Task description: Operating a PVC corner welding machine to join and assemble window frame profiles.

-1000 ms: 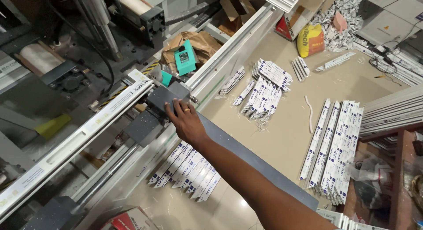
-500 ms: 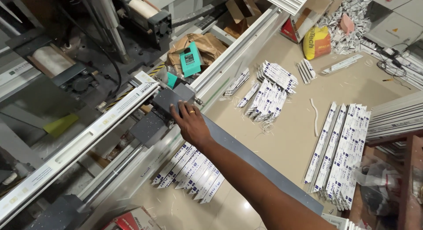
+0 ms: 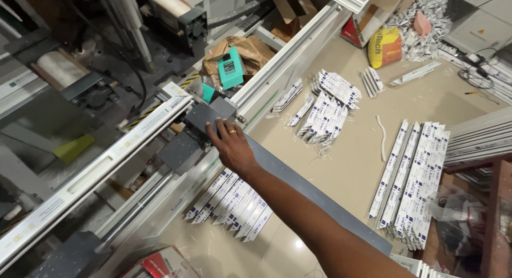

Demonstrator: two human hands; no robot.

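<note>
Head view: the right hand (image 3: 232,147) is reaching forward on a fully extended arm, palm down. Its fingers (image 3: 216,130) are lying flat and spread on the grey machine block (image 3: 205,117), gripping nothing. The block is sitting at the end of the long grey profile (image 3: 314,195), beside the white rail (image 3: 96,174).

A workshop for cutting window or door profiles is showing here: a large grey metal machine (image 3: 202,118) with long white rails is running beside a dusty beige tiled floor (image 3: 352,166). Bundles of white film-wrapped plastic profile offcuts (image 3: 413,179) are lying in heaps, and white scraps (image 3: 426,22) are piling up in the corner.
</note>
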